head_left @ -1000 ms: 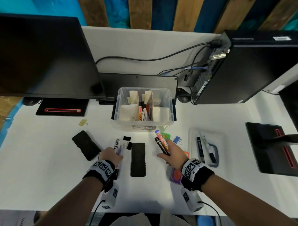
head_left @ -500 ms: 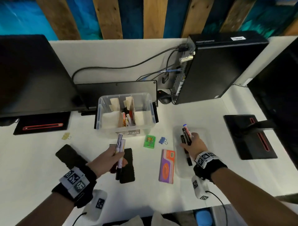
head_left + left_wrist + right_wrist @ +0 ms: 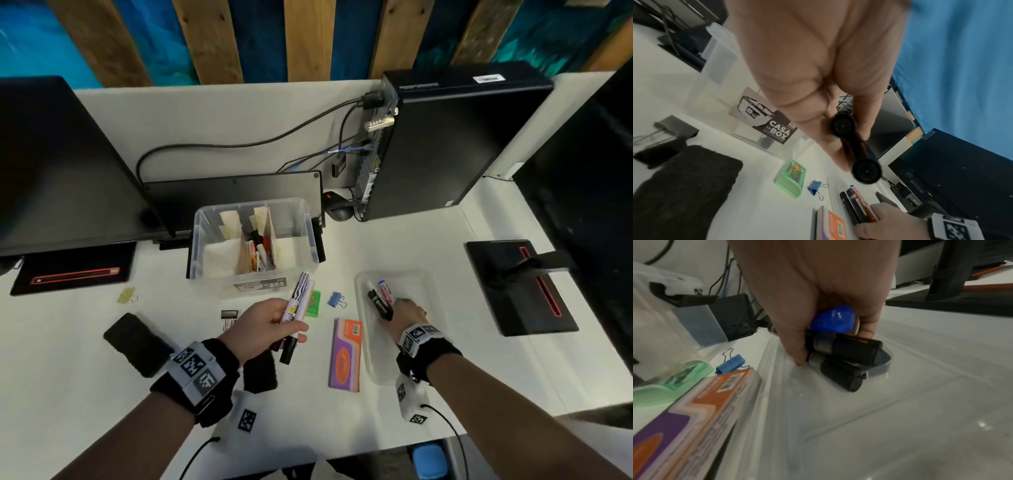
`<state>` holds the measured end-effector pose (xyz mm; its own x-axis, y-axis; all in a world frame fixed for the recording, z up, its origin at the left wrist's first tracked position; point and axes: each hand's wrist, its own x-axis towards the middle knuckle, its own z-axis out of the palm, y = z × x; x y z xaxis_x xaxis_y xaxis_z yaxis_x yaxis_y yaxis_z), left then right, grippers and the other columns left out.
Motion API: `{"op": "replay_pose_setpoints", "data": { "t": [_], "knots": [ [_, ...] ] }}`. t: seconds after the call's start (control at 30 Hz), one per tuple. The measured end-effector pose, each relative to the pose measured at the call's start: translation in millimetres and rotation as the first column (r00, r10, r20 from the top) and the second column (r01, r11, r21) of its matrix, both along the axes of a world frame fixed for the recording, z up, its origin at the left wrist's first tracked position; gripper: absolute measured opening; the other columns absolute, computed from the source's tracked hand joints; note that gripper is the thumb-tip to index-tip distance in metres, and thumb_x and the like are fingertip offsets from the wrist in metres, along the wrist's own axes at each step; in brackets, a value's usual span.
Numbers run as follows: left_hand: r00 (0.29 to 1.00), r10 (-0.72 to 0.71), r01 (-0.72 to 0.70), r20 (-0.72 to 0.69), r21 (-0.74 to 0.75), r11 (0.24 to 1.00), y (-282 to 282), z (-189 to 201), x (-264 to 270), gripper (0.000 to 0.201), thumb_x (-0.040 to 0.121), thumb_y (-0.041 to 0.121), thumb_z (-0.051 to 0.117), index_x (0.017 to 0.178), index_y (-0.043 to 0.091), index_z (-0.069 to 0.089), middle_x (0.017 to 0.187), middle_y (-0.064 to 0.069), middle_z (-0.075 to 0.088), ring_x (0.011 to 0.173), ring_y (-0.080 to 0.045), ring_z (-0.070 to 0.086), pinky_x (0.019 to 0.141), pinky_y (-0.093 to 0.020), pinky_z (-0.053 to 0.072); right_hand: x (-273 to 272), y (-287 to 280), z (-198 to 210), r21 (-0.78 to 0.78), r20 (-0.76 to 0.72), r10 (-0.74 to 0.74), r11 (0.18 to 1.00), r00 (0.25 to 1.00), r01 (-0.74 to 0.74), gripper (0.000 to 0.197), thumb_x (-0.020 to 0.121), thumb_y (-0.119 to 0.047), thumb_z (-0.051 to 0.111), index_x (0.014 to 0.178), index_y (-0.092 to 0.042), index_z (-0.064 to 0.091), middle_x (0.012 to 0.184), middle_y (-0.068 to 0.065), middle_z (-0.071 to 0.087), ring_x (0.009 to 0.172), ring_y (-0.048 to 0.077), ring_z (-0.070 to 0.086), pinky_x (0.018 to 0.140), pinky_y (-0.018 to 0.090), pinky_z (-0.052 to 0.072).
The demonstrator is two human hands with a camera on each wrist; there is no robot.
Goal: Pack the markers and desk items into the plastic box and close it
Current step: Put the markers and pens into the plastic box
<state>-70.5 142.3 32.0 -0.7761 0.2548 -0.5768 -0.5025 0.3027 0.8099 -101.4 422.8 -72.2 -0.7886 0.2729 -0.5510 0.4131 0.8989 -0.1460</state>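
Both hands still grip markers; left hand [image 3: 260, 329] raised, right hand [image 3: 406, 313] lower.

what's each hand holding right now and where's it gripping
Left hand grips two markers around mid-barrel. Right hand grips several markers by their lower barrels.

The plastic box [image 3: 253, 246] stands open-topped; cardboard dividers [image 3: 267, 236] and stored markers [image 3: 257, 255] crowd its middle compartment. A green case [image 3: 313, 303] and blue binder clip [image 3: 335, 300] lie just before it.
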Motion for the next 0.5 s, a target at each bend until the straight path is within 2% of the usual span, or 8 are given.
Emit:
{"op": "replay_pose_setpoints", "data": {
  "t": [0.1,0.2,0.27,0.33,0.4,0.5],
  "knots": [
    [0.998,0.042,-0.042,-0.037,0.005,0.999,-5.7,2.2,-1.2,0.03,0.083,0.009,0.067,0.112,0.009,0.061,0.107,-0.007,0.071,0.088,-0.025,0.074,0.095,-0.049,0.052,-0.9,-1.7,5.1,-0.067,-0.001,-0.012,0.998,1.0,0.012,0.033,0.085,-0.032,0.06,0.107,-0.008,0.058,0.106,0.012,0.063,0.089,0.03,0.063,0.072,0.03,0.048],
    [0.992,0.086,-0.086,-0.09,0.005,0.996,-21.3,8.3,-4.0,0.029,0.083,0.008,0.067,0.111,0.015,0.063,0.104,-0.006,0.071,0.087,-0.025,0.074,0.092,-0.043,0.054,-5.1,-5.5,21.5,-0.182,-0.067,-0.018,0.983,0.998,0.006,0.017,0.084,-0.027,0.061,0.09,-0.012,0.054,0.088,0.009,0.062,0.071,0.025,0.057,0.062,0.029,0.044],
    [0.985,0.119,-0.12,-0.122,0.0,0.993,-35.3,15.2,-8.0,0.031,0.083,0.007,0.067,0.114,0.011,0.062,0.099,-0.009,0.072,0.083,-0.023,0.074,0.086,-0.037,0.057,-11.4,-12.9,39.7,-0.266,-0.16,-0.012,0.963,0.987,-0.031,0.018,0.083,-0.026,0.064,0.086,-0.013,0.051,0.082,0.008,0.061,0.065,0.023,0.054,0.053,0.026,0.042],
    [0.973,0.167,-0.17,-0.158,-0.008,0.985,-51.1,23.4,-13.8,0.033,0.083,0.007,0.067,0.116,0.008,0.061,0.101,-0.011,0.072,0.082,-0.022,0.074,0.081,-0.033,0.059,-20.5,-25.9,62.9,-0.37,-0.26,-0.049,0.927,0.964,-0.052,0.021,0.081,-0.028,0.067,0.088,-0.012,0.055,0.078,0.008,0.065,0.058,0.021,0.057,0.043,0.021,0.043],
    [0.956,0.208,-0.219,-0.208,-0.035,0.975,-66.0,29.8,-22.8,0.029,0.084,0.01,0.067,0.113,0.01,0.062,0.102,-0.009,0.072,0.086,-0.021,0.074,0.083,-0.034,0.058,-32.4,-47.2,87.1,-0.482,-0.335,-0.093,0.872,0.937,-0.086,0.021,0.078,-0.027,0.071,0.09,-0.013,0.059,0.075,0.008,0.071,0.061,0.022,0.065,0.051,0.026,0.052],
    [0.935,0.259,-0.281,-0.241,-0.059,0.958,-85.1,33.9,-39.1,0.021,0.085,0.013,0.066,0.106,0.015,0.065,0.1,-0.007,0.073,0.091,-0.02,0.072,0.084,-0.039,0.056,-58.0,-93.4,110.0,-0.638,-0.337,-0.12,0.759,0.934,-0.133,0.018,0.075,-0.023,0.073,0.083,-0.021,0.058,0.077,0.009,0.074,0.068,0.023,0.074,0.07,0.038,0.06]
  ]
}}
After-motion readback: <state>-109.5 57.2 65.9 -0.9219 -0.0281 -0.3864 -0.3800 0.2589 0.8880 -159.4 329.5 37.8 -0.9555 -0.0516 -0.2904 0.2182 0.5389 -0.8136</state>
